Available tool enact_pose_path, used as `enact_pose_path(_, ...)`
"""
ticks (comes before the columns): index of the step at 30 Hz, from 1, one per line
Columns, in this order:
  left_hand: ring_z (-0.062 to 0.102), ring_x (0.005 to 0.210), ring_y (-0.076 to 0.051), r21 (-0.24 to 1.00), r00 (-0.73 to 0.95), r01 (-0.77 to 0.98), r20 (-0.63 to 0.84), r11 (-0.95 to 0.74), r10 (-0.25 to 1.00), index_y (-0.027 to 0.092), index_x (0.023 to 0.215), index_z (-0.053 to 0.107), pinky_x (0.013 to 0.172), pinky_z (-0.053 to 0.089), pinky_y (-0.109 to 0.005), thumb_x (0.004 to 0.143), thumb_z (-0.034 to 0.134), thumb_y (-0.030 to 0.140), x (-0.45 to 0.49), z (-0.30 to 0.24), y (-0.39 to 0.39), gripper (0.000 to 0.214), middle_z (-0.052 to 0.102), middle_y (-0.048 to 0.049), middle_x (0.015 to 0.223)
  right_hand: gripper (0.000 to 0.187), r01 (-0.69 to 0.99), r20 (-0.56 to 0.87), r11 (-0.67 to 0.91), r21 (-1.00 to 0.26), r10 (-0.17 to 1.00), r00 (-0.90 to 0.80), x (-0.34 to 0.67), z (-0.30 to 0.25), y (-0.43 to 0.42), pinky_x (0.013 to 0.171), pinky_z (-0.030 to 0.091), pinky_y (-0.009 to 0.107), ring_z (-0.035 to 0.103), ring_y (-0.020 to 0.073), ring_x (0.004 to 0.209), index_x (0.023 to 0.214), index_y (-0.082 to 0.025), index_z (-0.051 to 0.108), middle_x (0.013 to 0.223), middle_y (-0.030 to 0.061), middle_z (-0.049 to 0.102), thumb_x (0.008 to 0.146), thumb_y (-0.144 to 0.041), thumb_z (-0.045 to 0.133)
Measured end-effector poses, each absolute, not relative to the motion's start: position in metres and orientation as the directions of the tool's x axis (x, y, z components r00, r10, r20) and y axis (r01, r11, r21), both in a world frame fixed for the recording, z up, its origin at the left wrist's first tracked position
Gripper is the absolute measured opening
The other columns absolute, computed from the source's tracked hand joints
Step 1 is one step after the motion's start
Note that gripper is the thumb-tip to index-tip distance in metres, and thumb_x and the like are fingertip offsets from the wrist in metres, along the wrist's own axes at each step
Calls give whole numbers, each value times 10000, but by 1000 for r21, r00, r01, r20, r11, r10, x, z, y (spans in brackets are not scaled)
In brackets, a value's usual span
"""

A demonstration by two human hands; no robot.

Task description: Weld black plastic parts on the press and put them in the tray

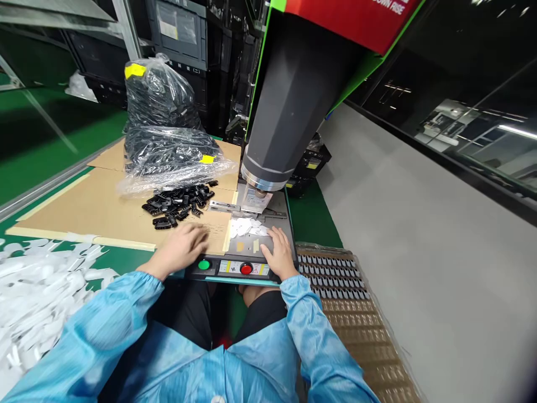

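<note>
My left hand [182,249] lies palm down on the brown cardboard sheet [100,207], fingers stretched toward the machine, just behind the green button [203,265]; its fingertips are smeared by motion. My right hand [278,252] rests flat on the machine's grey base plate [251,246], fingers apart, beside a small heap of white plastic pieces [247,226] and behind the red button [246,269]. A pile of small black plastic parts [180,204] lies on the cardboard ahead of the left hand. The machine's dark column and silver horn [262,179] hang over a fixture.
Clear bags of black parts [163,134] stand at the back of the cardboard. White plastic scraps [37,291] cover the green table at left. A tray of black parts in rows [335,274] sits at right, over brown trays. Black crates stand behind.
</note>
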State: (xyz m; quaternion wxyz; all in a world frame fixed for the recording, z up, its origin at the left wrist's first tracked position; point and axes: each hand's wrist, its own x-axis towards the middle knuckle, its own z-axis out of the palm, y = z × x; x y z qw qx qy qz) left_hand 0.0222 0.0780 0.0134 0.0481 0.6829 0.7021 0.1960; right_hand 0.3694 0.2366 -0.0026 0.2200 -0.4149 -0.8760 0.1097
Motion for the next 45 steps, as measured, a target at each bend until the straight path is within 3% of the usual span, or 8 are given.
enact_pose_path(4,519,1332,-407,205,-212,966,275,158,938,232,1371,703,1059,438,-573,1029,454,382,-4,33,115,449,654,-162,1446,614,687,297,640,-344,768,-567,363,0,239,1321,306,594,336,351,1625,1626,-229,493,1705,115,451,1045,-418,553)
enact_pose_path(10,498,1319,-438,82,-117,991,203,102,972,233,1221,776,1027,402,-624,879,542,251,-20,37,146,415,633,-198,1435,565,690,265,657,-304,754,-601,353,2,239,1337,263,602,350,343,1621,1605,-239,527,1700,95,470,1053,-359,541)
enact_pose_path(15,598,1197,-401,181,-76,983,197,40,978,195,1160,724,1007,468,-547,932,539,356,-10,25,143,335,690,-207,1187,555,678,305,647,-349,763,-571,356,1,236,1324,310,564,329,329,1631,1597,-214,527,1704,103,459,1064,-369,530)
enact_pose_path(22,691,974,-247,449,-170,893,271,31,947,218,1448,555,895,539,-365,1034,452,444,13,16,137,482,675,-114,1196,512,641,393,641,-421,766,-508,342,11,262,1313,348,535,387,313,1582,1524,-176,585,1608,141,552,1031,-313,568)
enact_pose_path(27,664,1061,-312,226,-87,974,249,29,965,227,1103,666,932,508,-423,1034,472,533,3,20,128,370,717,-115,1065,457,649,371,625,-435,781,-503,311,29,291,1274,389,492,462,318,1502,1439,-168,629,1495,142,642,999,-288,648)
enact_pose_path(31,618,1152,-366,170,-46,985,276,-2,960,220,1078,705,985,483,-493,989,541,606,5,31,135,430,712,-152,1233,406,715,276,533,-452,846,-456,287,39,307,1108,507,434,591,313,1291,1321,-173,665,1264,148,724,975,-376,723)
enact_pose_path(39,653,1126,-343,591,-55,793,311,-148,949,196,1230,733,1020,502,-463,915,668,595,73,37,235,512,736,-152,1190,348,662,200,405,-631,909,-365,263,29,329,933,561,377,705,271,1009,1164,-203,710,1007,75,743,872,-355,822)
enact_pose_path(45,676,978,-285,803,-104,580,240,-137,965,187,1133,796,922,528,-408,844,739,572,93,34,268,484,761,-109,1074,332,346,190,324,-881,911,-367,266,26,342,884,609,359,748,219,894,1167,-202,739,1052,63,806,871,-336,806)
